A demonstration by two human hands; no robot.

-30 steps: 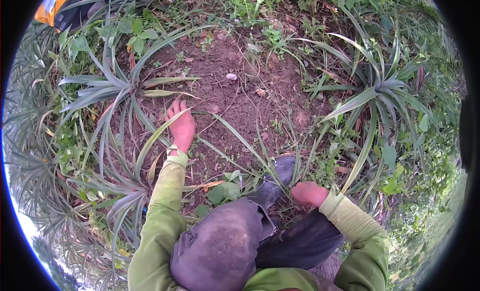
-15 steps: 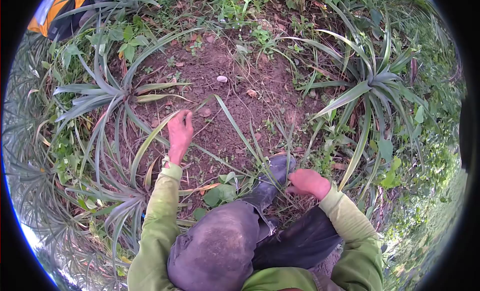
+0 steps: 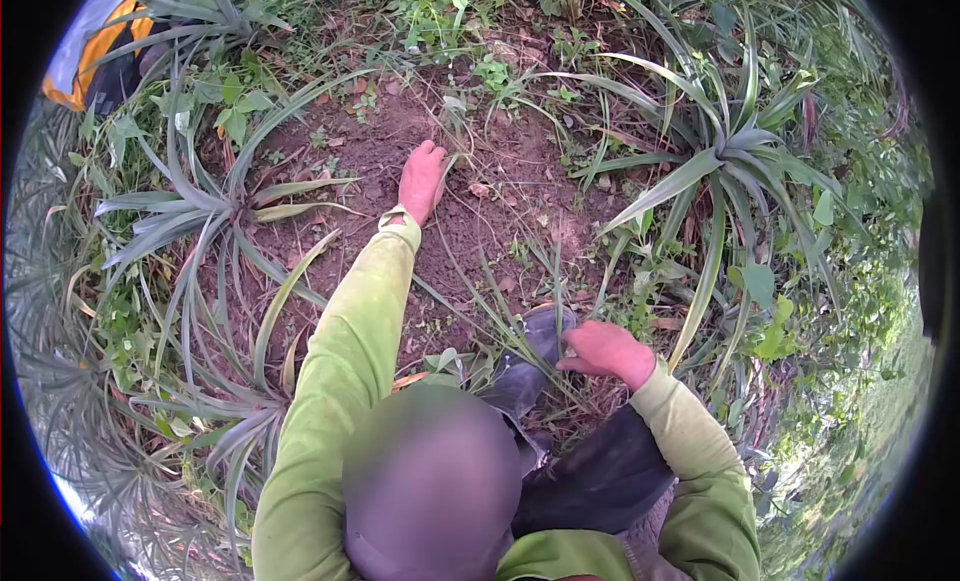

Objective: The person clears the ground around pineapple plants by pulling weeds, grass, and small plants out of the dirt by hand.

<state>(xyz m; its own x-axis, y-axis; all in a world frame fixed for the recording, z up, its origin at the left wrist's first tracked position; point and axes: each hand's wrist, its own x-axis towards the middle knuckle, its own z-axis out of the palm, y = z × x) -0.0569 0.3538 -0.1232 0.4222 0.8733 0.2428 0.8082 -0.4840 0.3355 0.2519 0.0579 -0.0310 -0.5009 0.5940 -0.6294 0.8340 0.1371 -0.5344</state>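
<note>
My left hand reaches far out over the bare brown soil, back of the hand up. Its fingers look drawn together, and what lies under or in them is hidden. A thin green blade shows just beside its fingertips. My right hand is low on the right, near the dark boot, with its fingers curled in. Long narrow grass blades fan out from its fingertips across the boot; the fingers appear closed on them.
Spiky long-leaved plants stand at left, lower left and right. My bent knee is close below. A yellow and dark item lies at the upper left. Weeds and dry leaves border the soil.
My left hand has moved forward and right, from beside the left plant to where a pale round stone lay; that stone is now covered. My right hand has barely shifted. The view has moved slightly.
</note>
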